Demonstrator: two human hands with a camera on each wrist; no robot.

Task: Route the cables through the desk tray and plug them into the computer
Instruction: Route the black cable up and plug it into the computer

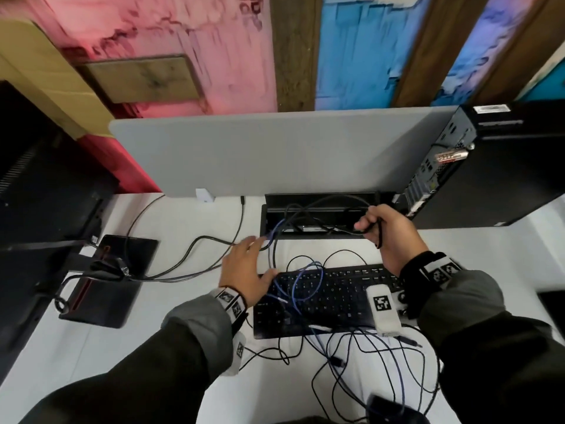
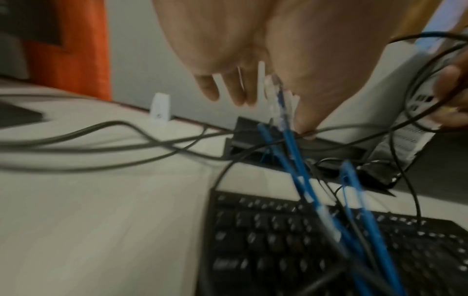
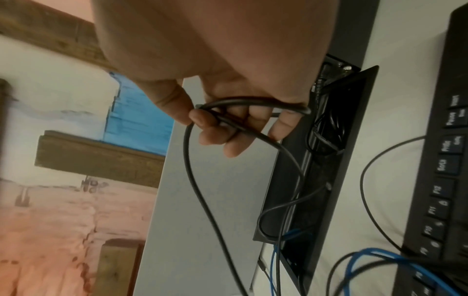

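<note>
The black desk tray (image 1: 264, 221) (image 2: 243, 128) (image 3: 276, 190) is set into the white desk with its lid up, and cables run out of it. My right hand (image 1: 388, 231) (image 3: 228, 128) hovers over the tray's right end and grips looped black cables (image 1: 379, 237) (image 3: 192, 170). My left hand (image 1: 244, 264) (image 2: 228, 60) hangs at the tray's front left corner with its fingers straight. A blue cable (image 1: 318, 266) (image 2: 291, 144) (image 3: 380, 252) passes between its thumb and fingers, plug end up. The black computer tower (image 1: 489, 179) stands at the right, ports facing the tray.
A black keyboard (image 1: 336, 301) (image 2: 278, 240) (image 3: 443, 160) lies in front of the tray under loose cable loops. A grey divider panel (image 1: 275, 154) stands behind the tray. A monitor (image 1: 39, 185) and its base (image 1: 116, 270) stand at the left. Tangled black cables (image 1: 367, 362) and a mouse (image 1: 388, 408) lie near the front edge.
</note>
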